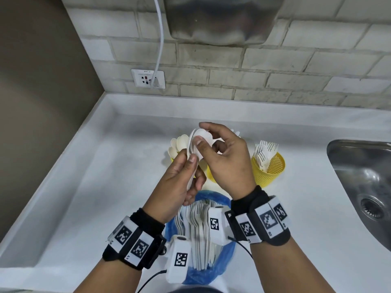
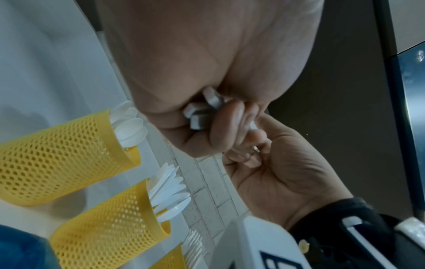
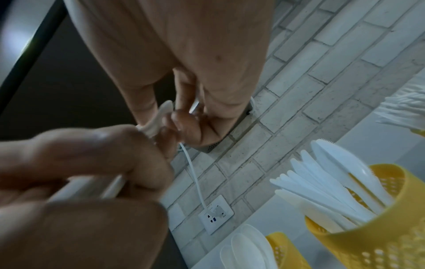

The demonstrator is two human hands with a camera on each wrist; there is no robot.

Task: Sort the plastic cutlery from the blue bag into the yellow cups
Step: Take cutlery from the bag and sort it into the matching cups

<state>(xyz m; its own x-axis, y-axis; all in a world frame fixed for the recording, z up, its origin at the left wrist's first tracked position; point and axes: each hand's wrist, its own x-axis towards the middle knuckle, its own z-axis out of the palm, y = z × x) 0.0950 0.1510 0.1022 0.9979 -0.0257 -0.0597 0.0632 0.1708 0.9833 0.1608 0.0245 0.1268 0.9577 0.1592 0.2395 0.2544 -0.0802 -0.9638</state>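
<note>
Gripping the handles of nested, light, slippery white plastic spoons point(image 1: 197, 144), the left hand point(image 1: 179, 182) steadies them while the right hand point(image 1: 224, 157) pinches one bowl to peel it off

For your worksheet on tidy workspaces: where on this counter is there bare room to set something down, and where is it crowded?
Bare counter lies left of the blue bag and the spoon cup, out to the raised edge; another strip runs between the fork cup and the sink. The middle is crowded: both hands, the cups and the bag.
</note>
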